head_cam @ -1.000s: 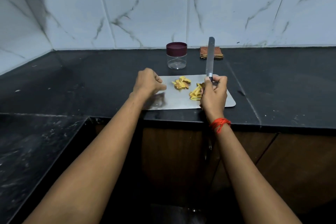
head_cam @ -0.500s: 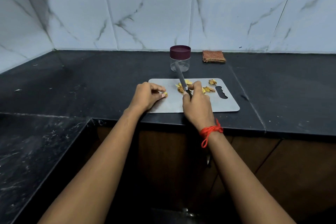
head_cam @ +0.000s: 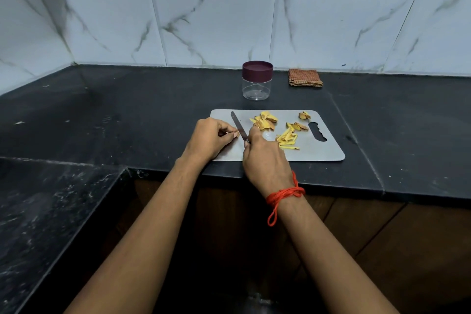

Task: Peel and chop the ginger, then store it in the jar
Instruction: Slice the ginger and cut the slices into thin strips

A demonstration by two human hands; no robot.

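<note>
The right hand (head_cam: pixel 265 161) is curled tightly round the handle of the knife (head_cam: pixel 239 125), and the fist hides the handle completely. The blade comes out of the top of the fist and runs away from the person and to the left. Its long axis is a diagonal, and its tip points toward the far-left corner of the cutting board (head_cam: pixel 321 153). The blade is narrow, grey and dull, and it sits low over the board; whether its edge touches the surface cannot be told.

Just left of the blade, the left hand (head_cam: pixel 210 139) has its fingers curled, with thumb and fingertips pinching a small ginger piece (head_cam: pixel 237 134). The piece is pale and mostly hidden.

Just right of the knife hand lie the ginger strips (head_cam: pixel 287 139), thin pale-yellow sticks in a loose heap, most of them angled away and to the right. Beyond the fist sits a pile of ginger slices (head_cam: pixel 265 120), yellow with brownish edges. Further right, near the board's handle slot, are smaller scraps (head_cam: pixel 297 125).

A red thread (head_cam: pixel 285 194) is tied round the right wrist. Past the board's far edge on the black counter (head_cam: pixel 127 115) stands the jar (head_cam: pixel 257 87), clear and upright, with its maroon lid (head_cam: pixel 257 70) on. A folded checked cloth (head_cam: pixel 305 78) lies to its right.
</note>
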